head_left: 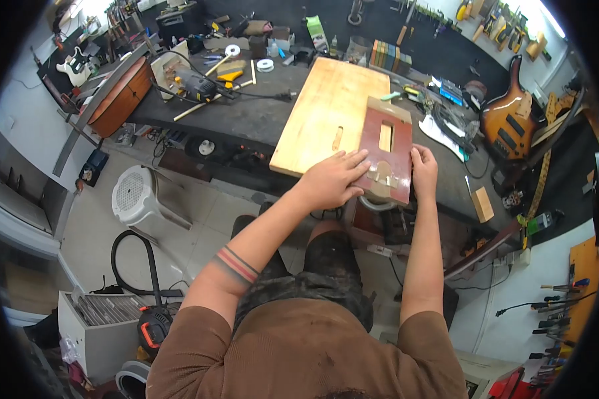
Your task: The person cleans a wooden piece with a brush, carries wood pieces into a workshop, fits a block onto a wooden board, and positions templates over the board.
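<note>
A pale wooden board (319,100) with a rounded slot lies on the dark workbench (246,120), its near end reaching the front edge. On its right side rests a reddish-brown flat template (398,149) with a rectangular opening. My left hand (333,178) lies with fingers spread across the template's lower left edge and the board. At the template's right edge my right hand (424,169) has its thumb and fingers closed on that edge. The underside of the template is hidden.
A power tool (196,86) with a cable lies at the bench's left, near an acoustic guitar body (121,96). A sunburst bass (510,120) and a white pickguard (439,136) are at the right. A white stool (134,193) stands on the floor.
</note>
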Demonstrator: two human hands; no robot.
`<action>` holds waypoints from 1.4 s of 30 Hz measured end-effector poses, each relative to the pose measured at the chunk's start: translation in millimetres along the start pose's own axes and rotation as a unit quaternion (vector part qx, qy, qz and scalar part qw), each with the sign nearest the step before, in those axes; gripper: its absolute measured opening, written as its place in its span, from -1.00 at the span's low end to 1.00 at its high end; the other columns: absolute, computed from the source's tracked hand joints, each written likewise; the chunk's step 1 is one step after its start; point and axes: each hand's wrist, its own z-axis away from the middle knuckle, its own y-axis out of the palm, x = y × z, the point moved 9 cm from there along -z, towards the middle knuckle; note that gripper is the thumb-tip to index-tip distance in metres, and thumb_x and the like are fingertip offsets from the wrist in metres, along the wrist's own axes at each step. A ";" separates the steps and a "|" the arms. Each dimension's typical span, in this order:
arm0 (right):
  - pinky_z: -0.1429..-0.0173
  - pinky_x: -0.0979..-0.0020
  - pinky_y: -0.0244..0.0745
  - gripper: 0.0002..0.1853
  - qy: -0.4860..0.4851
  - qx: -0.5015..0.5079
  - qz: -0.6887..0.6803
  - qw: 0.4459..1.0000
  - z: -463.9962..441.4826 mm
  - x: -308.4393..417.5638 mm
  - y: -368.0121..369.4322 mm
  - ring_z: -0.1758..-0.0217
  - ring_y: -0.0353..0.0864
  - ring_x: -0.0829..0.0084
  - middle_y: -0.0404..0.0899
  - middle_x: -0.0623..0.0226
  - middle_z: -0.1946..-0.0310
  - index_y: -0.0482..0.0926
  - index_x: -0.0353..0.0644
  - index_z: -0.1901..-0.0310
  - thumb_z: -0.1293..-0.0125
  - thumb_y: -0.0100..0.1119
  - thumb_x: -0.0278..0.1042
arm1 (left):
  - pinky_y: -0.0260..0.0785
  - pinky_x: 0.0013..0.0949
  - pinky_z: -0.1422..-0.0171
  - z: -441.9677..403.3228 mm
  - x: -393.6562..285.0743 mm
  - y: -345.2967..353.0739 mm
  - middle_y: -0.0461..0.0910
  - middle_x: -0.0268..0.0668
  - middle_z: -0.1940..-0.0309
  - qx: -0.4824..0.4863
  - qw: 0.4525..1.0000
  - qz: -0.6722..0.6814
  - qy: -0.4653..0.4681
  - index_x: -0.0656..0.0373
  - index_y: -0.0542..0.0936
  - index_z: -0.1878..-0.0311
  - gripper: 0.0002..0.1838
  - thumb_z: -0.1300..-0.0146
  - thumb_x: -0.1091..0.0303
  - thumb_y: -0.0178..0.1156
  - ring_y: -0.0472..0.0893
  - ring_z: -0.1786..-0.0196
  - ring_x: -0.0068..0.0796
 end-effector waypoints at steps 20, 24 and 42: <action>-0.42 0.26 0.67 -0.61 -0.006 -0.055 -0.196 0.979 -0.1 -13.4 -24.4 -0.30 0.77 0.28 0.72 0.00 -0.27 0.54 -0.38 -0.41 -0.68 -0.03 -0.52 | 0.61 0.02 -0.39 181.9 0.1 -26.0 0.76 0.12 -0.26 0.111 0.728 0.598 -0.316 0.44 0.63 -0.36 -0.55 -0.61 0.29 0.28 0.78 -0.31 -0.02; -0.68 0.04 0.43 -0.42 -0.091 -0.013 0.139 0.986 38.3 12.0 -33.8 -0.64 0.51 0.00 0.57 -0.15 -0.50 0.46 -0.34 -0.57 -0.54 0.09 -0.58 | 0.69 -0.06 -0.23 194.2 -40.7 -96.5 0.85 0.03 0.04 0.051 0.835 0.448 -0.316 0.26 0.62 -0.35 -0.61 -0.55 0.57 0.05 0.88 -0.04 -0.04; -0.80 0.18 0.12 -0.19 0.601 0.216 0.084 0.765 414.8 -209.0 15.9 -0.86 0.17 0.10 0.23 -0.02 -0.79 0.17 -0.27 -0.79 -0.84 -0.29 0.23 | 0.22 0.01 -0.80 407.2 77.0 31.3 0.50 0.08 -0.63 0.032 0.876 0.130 -0.464 0.30 0.40 -0.69 -0.33 -0.57 0.34 0.22 0.47 -0.68 0.04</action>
